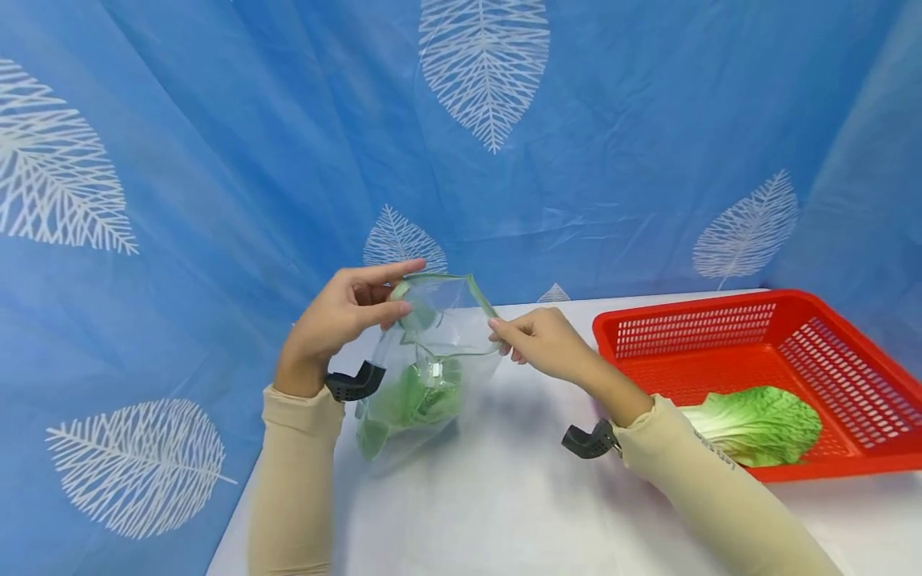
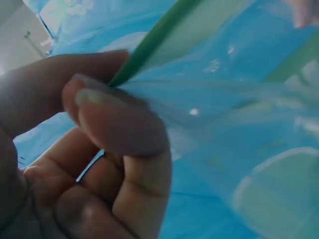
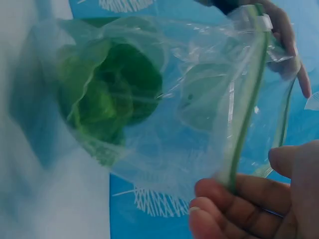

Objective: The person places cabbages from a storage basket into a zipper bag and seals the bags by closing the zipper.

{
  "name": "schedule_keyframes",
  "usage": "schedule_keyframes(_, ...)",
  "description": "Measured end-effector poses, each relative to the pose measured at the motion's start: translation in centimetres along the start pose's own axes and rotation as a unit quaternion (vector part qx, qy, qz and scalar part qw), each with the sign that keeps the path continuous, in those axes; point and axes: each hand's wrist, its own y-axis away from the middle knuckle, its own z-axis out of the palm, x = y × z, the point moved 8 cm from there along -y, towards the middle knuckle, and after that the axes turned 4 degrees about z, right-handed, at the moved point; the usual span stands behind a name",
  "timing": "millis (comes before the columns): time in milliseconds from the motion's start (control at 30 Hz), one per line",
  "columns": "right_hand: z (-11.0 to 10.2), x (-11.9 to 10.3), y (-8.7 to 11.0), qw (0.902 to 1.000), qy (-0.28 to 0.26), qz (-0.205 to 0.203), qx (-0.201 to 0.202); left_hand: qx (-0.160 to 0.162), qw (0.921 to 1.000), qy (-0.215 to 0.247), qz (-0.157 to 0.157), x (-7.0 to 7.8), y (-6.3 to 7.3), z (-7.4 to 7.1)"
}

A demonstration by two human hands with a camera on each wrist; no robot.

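Note:
A clear zip bag (image 1: 461, 320) with a green-edged mouth stands between the two hands, its opening spread apart. My left hand (image 1: 349, 312) pinches the left side of the mouth between thumb and fingers, the index finger stretched out above it. The right side of the rim is pinched by my right hand (image 1: 543, 340). Inside the bag, near the bottom, lies a leafy green vegetable (image 3: 107, 94), seen through the film. A white slider (image 3: 265, 22) sits on the green zip strip (image 3: 249, 109) in the right wrist view.
To the right, a red plastic basket (image 1: 691, 308) with slotted walls holds a cabbage leaf (image 1: 771, 424), partly behind the right forearm. The white table (image 1: 504, 512) lies below the hands. A blue curtain (image 1: 576, 120) with white leaf prints hangs behind and at the left.

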Motion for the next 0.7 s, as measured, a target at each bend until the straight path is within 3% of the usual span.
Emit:
schedule_keyframes(167,0.2,1.0,1.2,0.9994,0.028,0.014,-0.016,0.011,0.9989,0.04,0.022,-1.7,-0.1,1.9)
schedule_keyframes(467,0.5,3.1,4.3,0.9973,0.053,0.046,-0.022,0.002,0.9989,0.037,0.029,-2.7,-0.5,5.4)
schedule_keyframes(700,-2.8,3.6,7.3,0.998,0.047,0.039,0.017,0.017,0.9941,0.097,0.046,-3.8,0.0,8.1)
